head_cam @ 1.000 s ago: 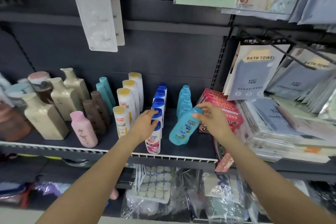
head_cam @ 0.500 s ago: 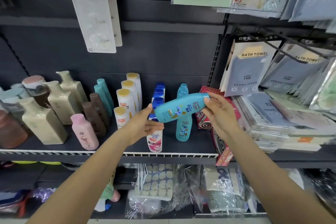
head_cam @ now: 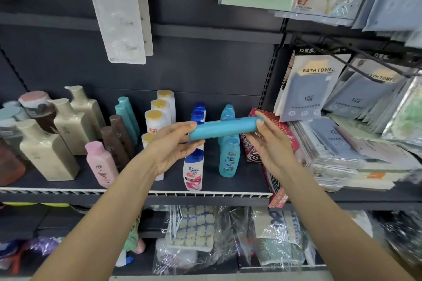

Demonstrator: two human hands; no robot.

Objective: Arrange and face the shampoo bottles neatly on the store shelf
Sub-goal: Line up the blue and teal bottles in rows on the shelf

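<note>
A blue shampoo bottle [head_cam: 225,128] lies sideways in the air above the shelf [head_cam: 205,194], its narrow side towards me. My left hand [head_cam: 174,147] holds its left end between fingers and thumb, and my right hand [head_cam: 267,141] pinches its right end. Below it, a row of matching blue bottles [head_cam: 229,157] stands upright. To the left of that row runs a row of white bottles with blue caps [head_cam: 193,167], then white bottles with yellow caps [head_cam: 155,118].
Brown [head_cam: 114,143], teal [head_cam: 126,116], pink [head_cam: 101,164] and beige bottles [head_cam: 49,150] fill the shelf's left part. Red boxes [head_cam: 259,150] lean at the right end, beside stacked bath towel packs [head_cam: 315,89]. Wrapped goods sit on the shelf below.
The blue bottle was lifted off the shelf by my right hand and tipped sideways. My left hand left the white bottle's cap and took the bottle's other end; the bottle has turned edge-on.
</note>
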